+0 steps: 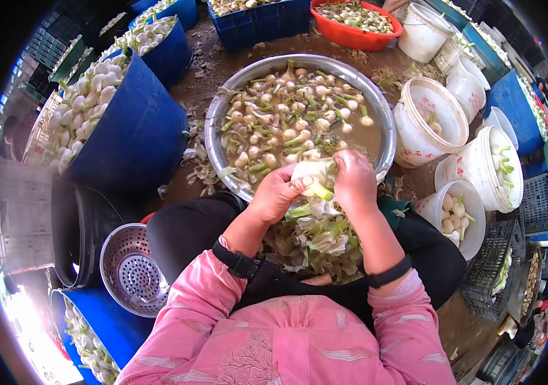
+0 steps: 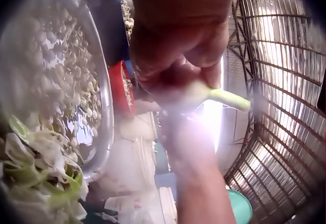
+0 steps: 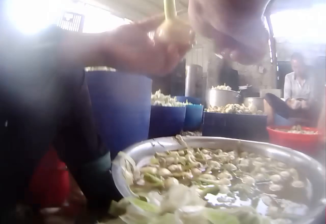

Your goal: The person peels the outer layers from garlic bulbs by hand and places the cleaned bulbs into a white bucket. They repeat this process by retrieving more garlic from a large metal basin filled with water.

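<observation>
Left hand (image 1: 277,192) grip: fingers curled round white bulb (image 1: 312,174). Right hand (image 1: 354,183) grip: fingertips closed on bulb's top, apparently pinching skin. Bulb above peel pile (image 1: 319,240) on lap, just beside basin (image 1: 213,128). Probably best: steady left hold, strip outer layer only, drop scraps onto pile.

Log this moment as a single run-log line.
left hand grips onion bulb | right hand holds same bulb | below: peel pile on lap | ahead: steel basin of bulbs in water
</observation>
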{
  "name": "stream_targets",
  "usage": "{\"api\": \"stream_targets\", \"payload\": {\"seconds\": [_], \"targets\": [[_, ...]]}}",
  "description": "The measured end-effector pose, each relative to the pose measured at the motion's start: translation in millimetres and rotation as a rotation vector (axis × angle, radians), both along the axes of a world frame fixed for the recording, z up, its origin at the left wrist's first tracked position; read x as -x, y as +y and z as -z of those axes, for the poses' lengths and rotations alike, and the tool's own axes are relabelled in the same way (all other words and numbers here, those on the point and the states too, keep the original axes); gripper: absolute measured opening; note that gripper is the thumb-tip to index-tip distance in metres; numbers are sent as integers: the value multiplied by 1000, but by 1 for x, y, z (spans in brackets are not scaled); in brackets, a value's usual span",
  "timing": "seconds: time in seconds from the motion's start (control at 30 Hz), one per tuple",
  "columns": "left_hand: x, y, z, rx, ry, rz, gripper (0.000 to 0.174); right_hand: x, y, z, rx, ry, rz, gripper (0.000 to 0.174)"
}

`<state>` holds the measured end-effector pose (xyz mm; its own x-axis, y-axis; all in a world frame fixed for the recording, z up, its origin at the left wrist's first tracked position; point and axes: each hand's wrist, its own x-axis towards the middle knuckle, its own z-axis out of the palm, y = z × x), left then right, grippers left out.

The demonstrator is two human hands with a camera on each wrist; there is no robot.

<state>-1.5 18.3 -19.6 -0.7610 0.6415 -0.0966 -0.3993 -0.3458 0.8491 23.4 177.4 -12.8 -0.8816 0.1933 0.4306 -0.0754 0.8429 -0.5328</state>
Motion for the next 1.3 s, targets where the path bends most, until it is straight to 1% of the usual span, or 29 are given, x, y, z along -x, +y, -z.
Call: {"api": "stream_targets", "payload": {"seconds": [0.03, 0.07, 0.1, 0.13, 0.17, 0.2, 0.23, 0.27, 0.33, 0.4, 0.43, 0.53, 0.57, 0.67, 0.7, 0.8, 0.9, 0.97, 1.0, 1.03, 1.07, 1.1, 1.13, 1.17, 1.2, 1.23, 1.27, 1.3], "targets": [[-1, 0, 1, -72, -53, 26, 45, 7, 9, 20, -75, -65, 32, 9], [-2, 1, -3, -81, -55, -35, 45, 14, 19, 39, -149, -130, 64, 11], [-2, 1, -10, -91, -52, -96, 44, 21, 27, 34, -366, -623, 41, 24], [0, 1, -14, -105, -44, -163, 43, 21, 27, 32, -18, -777, 18, 28], [6, -2, -6, -61, -23, -260, 42, 19, 27, 28, 333, -911, -14, 33], [12, -1, 0, -30, 13, -294, 42, 15, 19, 11, 686, -1043, -53, 37], [14, -2, 6, 8, 33, -332, 42, 7, 7, -8, 922, -1018, -154, 47], [13, -3, 11, 50, 54, -360, 42, 0, -5, -19, 1036, -986, -254, 41], [10, 2, 4, 143, 104, -325, 41, -2, -8, -1, 1374, -887, -452, 33], [10, 3, 4, 190, 136, -334, 41, -9, -9, 2, 1606, -805, -437, 29], [10, 2, 6, 66, 55, -313, 40, -12, -12, 0, 1722, -765, -429, 29], [6, 5, 5, -78, -33, -240, 42, -14, -23, -8, 1915, -647, -194, 26], [6, 7, 5, -84, -18, -284, 44, -16, -20, -4, 1793, -621, -295, 25], [9, 2, 3, -140, 6, -246, 43, -15, -17, -10, 1660, -743, -324, 20], [6, 3, 2, -54, 61, -275, 42, -15, -18, -11, 1651, -717, -327, 20], [2, 3, 4, -64, 74, -303, 42, -18, -24, -13, 1631, -650, -319, 19], [-1, 3, 2, -204, -87, -278, 38, -21, -28, -17, 1603, -576, -313, 20], [0, -2, 6, -386, -216, -159, 35, -21, -30, -15, 1559, -498, -348, 18], [1, -4, 8, -475, -282, -98, 33, -23, -30, -14, 1318, -500, -444, 18], [4, -4, 9, -379, -363, -188, 34, -25, -28, -13, 1073, -497, -533, 19], [9, -8, 7, -450, -386, -201, 32, -27, -25, -12, 824, -487, -618, 19], [14, -16, 2, -522, -408, -214, 31, -31, -18, -19, 791, -554, -691, 19], [21, -23, -1, -598, -427, -230, 29, -33, -9, -21, 872, -658, -686, 19], [28, -31, 7, -693, -411, -217, 34, -35, 1, -23, 945, -771, -684, 18], [26, -31, 6, -656, -403, -197, 35, -34, 5, -24, 1017, -891, -677, 18], [22, -26, 4, -615, -398, -165, 35, -24, 3, -19, 679, -1000, -454, 20], [18, -21, 0, -574, -395, -120, 36, -15, 4, -6, -140, -866, -326, 21], [12, -16, -3, -483, -324, -114, 36, -17, 2, -3, 46, -643, -208, 22]]}}
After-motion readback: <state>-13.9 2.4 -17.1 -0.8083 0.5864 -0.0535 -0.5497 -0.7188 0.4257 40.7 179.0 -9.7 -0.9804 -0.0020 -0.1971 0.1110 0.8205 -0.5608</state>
